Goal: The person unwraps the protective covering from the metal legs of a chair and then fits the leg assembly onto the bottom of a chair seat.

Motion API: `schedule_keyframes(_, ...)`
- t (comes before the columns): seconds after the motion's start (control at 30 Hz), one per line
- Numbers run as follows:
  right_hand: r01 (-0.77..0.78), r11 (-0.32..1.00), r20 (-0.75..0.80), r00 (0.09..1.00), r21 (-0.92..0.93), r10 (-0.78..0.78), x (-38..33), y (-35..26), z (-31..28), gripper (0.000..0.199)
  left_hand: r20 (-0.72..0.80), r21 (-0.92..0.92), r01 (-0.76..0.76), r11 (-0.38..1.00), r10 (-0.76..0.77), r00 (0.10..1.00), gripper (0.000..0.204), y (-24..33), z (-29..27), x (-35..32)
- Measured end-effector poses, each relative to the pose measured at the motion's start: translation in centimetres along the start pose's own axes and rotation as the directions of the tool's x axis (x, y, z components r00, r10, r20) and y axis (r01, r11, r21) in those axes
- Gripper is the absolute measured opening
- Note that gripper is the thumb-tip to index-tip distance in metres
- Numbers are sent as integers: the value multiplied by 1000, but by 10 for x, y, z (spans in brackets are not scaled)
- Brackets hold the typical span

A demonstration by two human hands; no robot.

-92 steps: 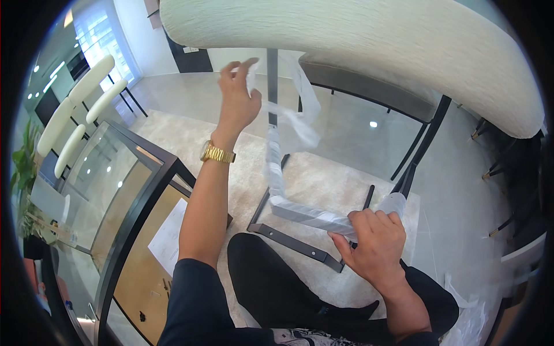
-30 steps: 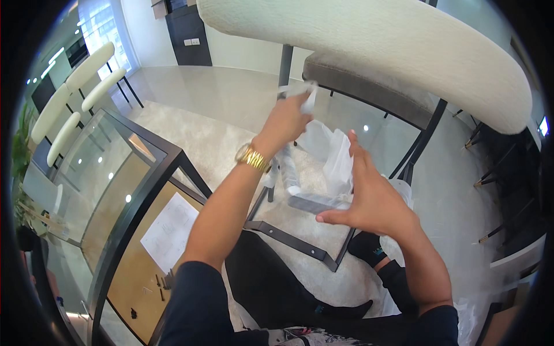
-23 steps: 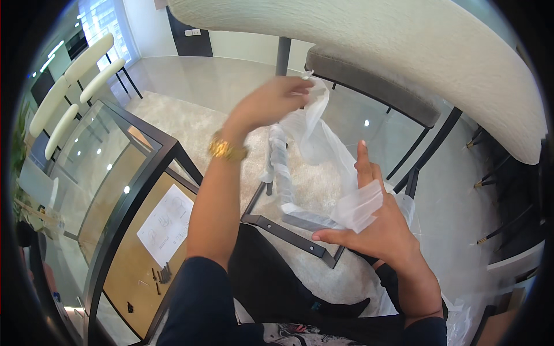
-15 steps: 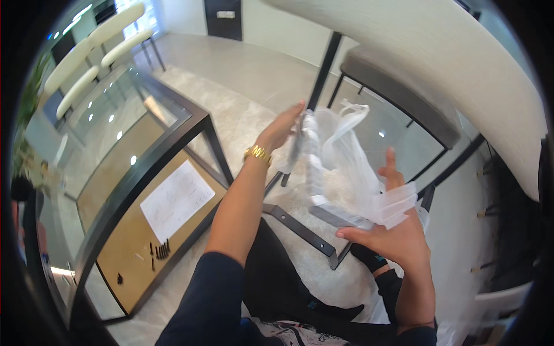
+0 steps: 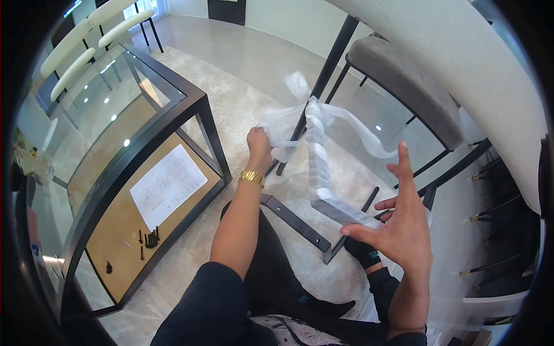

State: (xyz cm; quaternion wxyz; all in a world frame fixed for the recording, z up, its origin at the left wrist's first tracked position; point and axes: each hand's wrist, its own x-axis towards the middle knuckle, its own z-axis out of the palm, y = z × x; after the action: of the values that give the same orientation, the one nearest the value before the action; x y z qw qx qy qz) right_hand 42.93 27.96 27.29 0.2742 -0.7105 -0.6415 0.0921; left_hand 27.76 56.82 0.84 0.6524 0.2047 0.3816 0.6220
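Held up in front of me is an angled metal furniture leg point(image 5: 318, 167) wound in cloudy plastic wrap. Its lower end rests against my right hand point(image 5: 405, 228), between the thumb and the palm, while the index finger points up. My left hand point(image 5: 259, 149) is closed on a loose strip of plastic wrap point(image 5: 281, 124) to the left of the leg. Other loose ends trail from the leg's top toward the right. Below it, a bare black metal leg point(image 5: 297, 225) with holes lies on the rug beside my foot.
At left stands a dark-framed glass table point(image 5: 196, 101). On its brown lower shelf point(image 5: 124, 271) lie a printed sheet point(image 5: 167, 187) and several black bolts point(image 5: 151, 238). A grey-seated chair point(image 5: 404, 86) and a large pale curved surface point(image 5: 461, 63) occupy the upper right.
My left hand has moved down and left, drawing a wrap strip away from the leg. The bunched wrap near my right hand has loosened into a trailing ribbon, baring more of the wound leg.
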Motion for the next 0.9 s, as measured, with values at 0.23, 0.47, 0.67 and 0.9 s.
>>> schedule_keyframes(0.23,-99,994,117,988,-39,103,4,-4,-3,132,343,196,28,980,-95,934,42,63,-11,-38)
schedule_keyframes(0.47,-105,994,195,975,-29,108,0,-9,0,122,74,600,299,742,-424,903,37,-9,-33,-10)
schedule_keyframes(0.67,-117,993,272,955,-21,118,-5,-11,3,114,335,858,-295,420,-23,942,26,-16,-31,-4)
schedule_keyframes(0.9,8,997,257,966,-77,12,-8,-10,5,90,134,825,138,548,-427,894,29,-2,-33,3)
